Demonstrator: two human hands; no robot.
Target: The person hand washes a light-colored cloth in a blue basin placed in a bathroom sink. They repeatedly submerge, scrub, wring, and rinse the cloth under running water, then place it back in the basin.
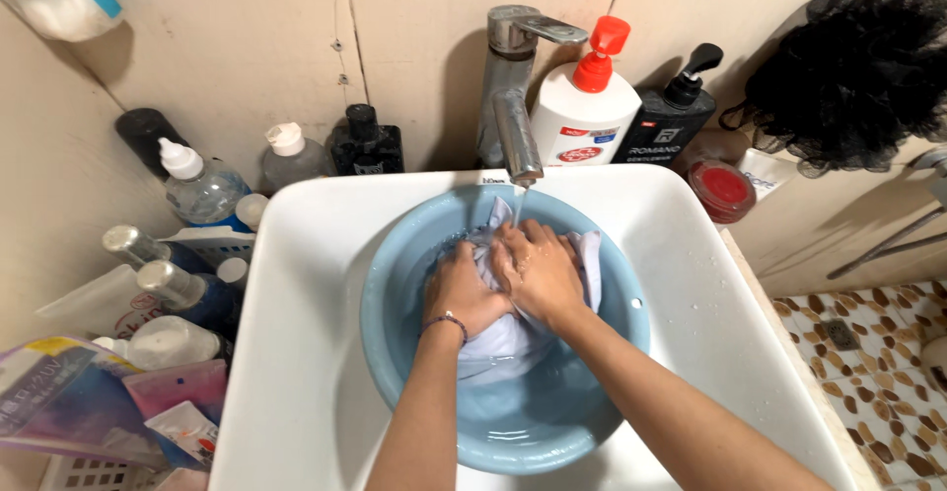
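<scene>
Atop the white sink point(296, 353) (beige-tiled bathroom), both hands point(503, 284) clutch wet cloth point(503, 338); basin point(395, 284) blue.

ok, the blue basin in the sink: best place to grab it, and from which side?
Probably the blue basin by its rim, one hand at each side, coming from above. The rim is the only bare, graspable edge: it sits nested in the white sink, and the left hand and right hand press the wet white cloth inside. It holds water, so keep it level. The faucet overhangs the far rim.
</scene>
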